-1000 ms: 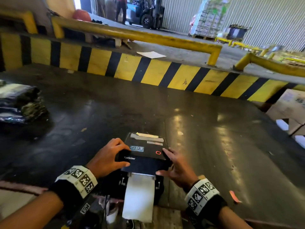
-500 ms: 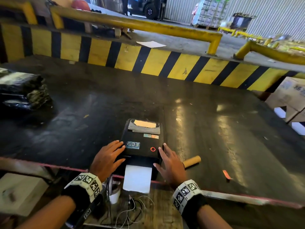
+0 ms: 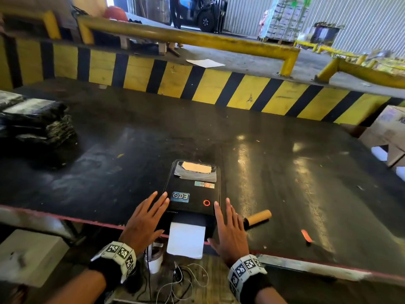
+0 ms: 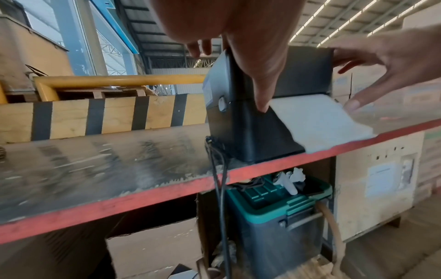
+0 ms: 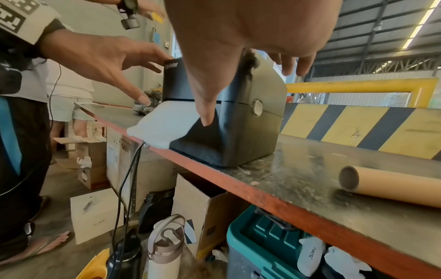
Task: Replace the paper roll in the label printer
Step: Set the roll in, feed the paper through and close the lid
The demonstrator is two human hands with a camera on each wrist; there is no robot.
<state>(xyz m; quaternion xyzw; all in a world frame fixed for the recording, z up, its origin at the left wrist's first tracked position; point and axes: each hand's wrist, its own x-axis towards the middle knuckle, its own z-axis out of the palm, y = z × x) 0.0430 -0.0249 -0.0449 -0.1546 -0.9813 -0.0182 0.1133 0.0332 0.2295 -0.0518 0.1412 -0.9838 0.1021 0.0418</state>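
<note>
While a forklift (image 3: 206,12) stands at twelve o'clock in the warehouse beyond a yellow-and-black striped barrier (image 3: 197,84), the dark worktop (image 3: 131,150) carries the closed printer (image 3: 192,189) at its near edge, white paper (image 3: 186,240) hanging from the slot. At three o'clock of it lies a cardboard tube (image 3: 258,218). The left hand (image 3: 144,220) and right hand (image 3: 228,229) flank the printer, fingers straight and spread, gripping nothing. Below, a green-lidded bin (image 5: 274,245) holds crumpled white paper scraps (image 5: 334,258).
</note>
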